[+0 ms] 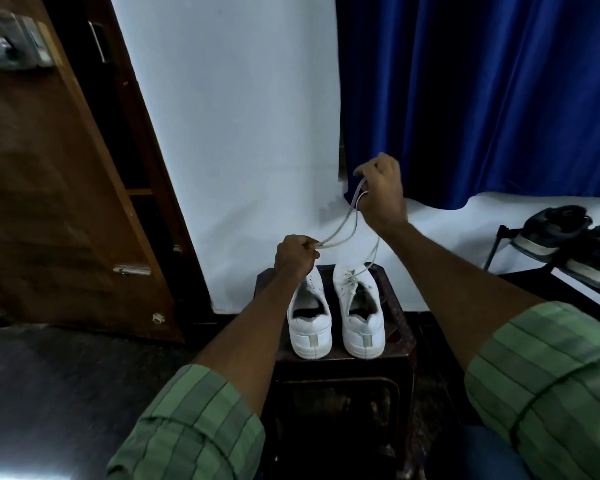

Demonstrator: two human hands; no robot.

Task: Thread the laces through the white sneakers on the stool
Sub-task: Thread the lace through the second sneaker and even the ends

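Two white sneakers [336,317] are sitting side by side, heels toward the camera, on a dark stool [400,327]. A white lace [343,225] is running up from the right sneaker's eyelets. Left hand [293,256] is pinching the lace; right hand [381,192], raised higher, is gripping it too. Blue curtain [482,98] is hanging behind.

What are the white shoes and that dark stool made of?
White sneakers: probably smooth leather or imitation leather, with a faint sheen and rubbery-looking soles. Stool: dark and glossy, perhaps moulded plastic or varnished wood; too dim to tell.
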